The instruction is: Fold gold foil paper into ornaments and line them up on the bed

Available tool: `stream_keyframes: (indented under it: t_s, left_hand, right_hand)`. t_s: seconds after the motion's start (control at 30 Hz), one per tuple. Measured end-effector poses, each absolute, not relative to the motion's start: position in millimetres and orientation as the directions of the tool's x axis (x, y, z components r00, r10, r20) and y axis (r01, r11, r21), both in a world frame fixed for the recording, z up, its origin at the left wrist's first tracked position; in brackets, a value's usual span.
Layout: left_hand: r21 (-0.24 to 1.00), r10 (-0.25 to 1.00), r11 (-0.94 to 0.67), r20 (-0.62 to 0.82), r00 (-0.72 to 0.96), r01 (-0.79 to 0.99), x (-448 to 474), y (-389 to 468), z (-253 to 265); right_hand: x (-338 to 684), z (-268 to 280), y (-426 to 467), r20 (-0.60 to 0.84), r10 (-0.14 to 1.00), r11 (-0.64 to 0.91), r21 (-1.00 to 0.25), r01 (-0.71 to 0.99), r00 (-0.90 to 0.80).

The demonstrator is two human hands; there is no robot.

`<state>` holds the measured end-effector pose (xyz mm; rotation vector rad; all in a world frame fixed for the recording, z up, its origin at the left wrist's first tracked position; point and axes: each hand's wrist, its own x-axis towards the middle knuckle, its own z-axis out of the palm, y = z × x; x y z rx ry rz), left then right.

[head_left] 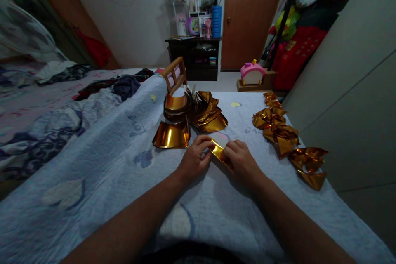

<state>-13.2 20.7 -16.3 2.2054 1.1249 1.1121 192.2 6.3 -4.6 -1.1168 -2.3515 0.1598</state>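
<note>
Between my two hands is a narrow piece of gold foil paper [218, 151], held just above the light blue quilted cover [130, 198]. My left hand [197, 154] pinches its left end with thumb and fingers. Curled fingers of my right hand [240, 157] grip the other end and hide part of it. Just beyond my left hand lies a small stack of flat gold foil sheets [172, 135]. Behind that, more gold sheets [210, 117] are fanned out in a loose pile. Several folded gold foil pieces [281, 135] form a row along the right edge.
A small wooden chair back [176, 75] rises behind the foil pile. On the left is a bed with rumpled clothes [123, 86]. A pink toy [253, 73] stands beyond the far edge, near a dark cabinet [202, 64]. A pale wardrobe panel [349, 103] borders the right side.
</note>
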Motion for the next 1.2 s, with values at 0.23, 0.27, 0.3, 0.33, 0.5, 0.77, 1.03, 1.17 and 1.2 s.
stream_keyframes:
  t_s: [0.23,0.27,0.3,0.33,0.5,0.77,1.03,1.17,1.2]
  left_hand:
    - [0.607,0.832,-0.549,0.329,0.447,0.575,-13.9,20.2,-17.8]
    - [0.591,0.827,-0.554,0.313,0.467,0.586,-13.8,19.2,-17.2]
    - [0.573,0.824,-0.558,0.3,0.48,0.6,-13.7,18.0,-16.7]
    - [0.546,0.823,-0.563,0.294,0.486,0.621,-13.7,16.5,-16.1]
    - [0.404,0.815,-0.578,0.334,0.474,0.709,-15.6,9.3,-15.0]
    - [0.555,0.751,-0.634,0.275,0.601,0.538,-12.3,7.9,-12.4]
    - [0.578,0.769,-0.61,0.265,0.582,0.542,-8.3,12.6,-13.9]
    - [0.576,0.805,-0.565,0.228,0.548,0.59,-6.7,10.8,-13.5]
    - [0.574,0.811,-0.558,0.224,0.541,0.599,-6.2,10.4,-13.4]
  right_hand:
    - [186.4,-7.6,4.6,0.216,0.774,0.631,-0.351,0.692,-0.595]
    - [186.5,-7.1,4.4,0.189,0.774,0.627,-0.363,0.69,-0.604]
    - [186.8,-6.4,4.3,0.168,0.772,0.624,-0.379,0.683,-0.612]
    - [187.4,-5.6,4.3,0.157,0.77,0.623,-0.397,0.675,-0.618]
    - [191.3,-6.3,4.8,0.169,0.777,0.603,-0.479,0.638,-0.607]
    - [194.5,-13.0,9.1,0.189,0.811,0.551,-0.565,0.614,-0.554]
    - [199.9,-7.0,10.9,0.121,0.844,0.477,-0.614,0.629,-0.522]
    - [200.8,-7.4,11.9,0.082,0.864,0.433,-0.622,0.652,-0.496]
    - [201.0,-8.1,12.4,0.071,0.87,0.421,-0.62,0.662,-0.488]
